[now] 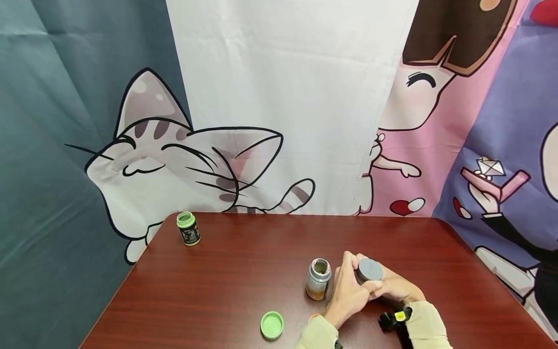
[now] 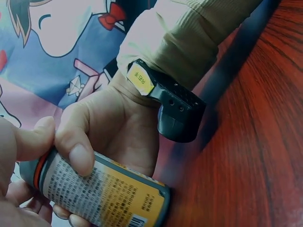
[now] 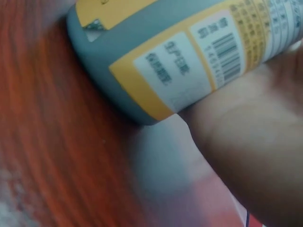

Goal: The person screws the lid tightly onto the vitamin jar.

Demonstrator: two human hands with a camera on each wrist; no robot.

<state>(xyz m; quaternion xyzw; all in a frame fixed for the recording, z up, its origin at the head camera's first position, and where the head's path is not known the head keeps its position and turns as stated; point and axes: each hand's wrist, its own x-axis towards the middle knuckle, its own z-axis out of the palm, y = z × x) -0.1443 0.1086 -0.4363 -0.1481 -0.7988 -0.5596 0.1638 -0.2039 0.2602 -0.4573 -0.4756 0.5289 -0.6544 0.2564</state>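
Note:
A grey bottle (image 2: 102,191) with a yellow and white printed label is held between both hands, its grey cap (image 1: 370,269) facing up in the head view. My right hand (image 1: 394,287) grips the bottle's body, the thumb lying across the label in the left wrist view. My left hand (image 1: 350,293) has its fingers and thumb around the cap end, where an orange ring (image 2: 41,166) shows below the cap. In the right wrist view, the bottle's base is close over the table. Just left of the hands stands a lidless grey bottle (image 1: 318,280).
A green lid (image 1: 272,325) lies on the brown table (image 1: 218,276) near its front. At the back left corner stands a lidless green-necked jar (image 1: 189,230) with a black label. A cartoon-printed cloth (image 1: 287,87) hangs behind the table.

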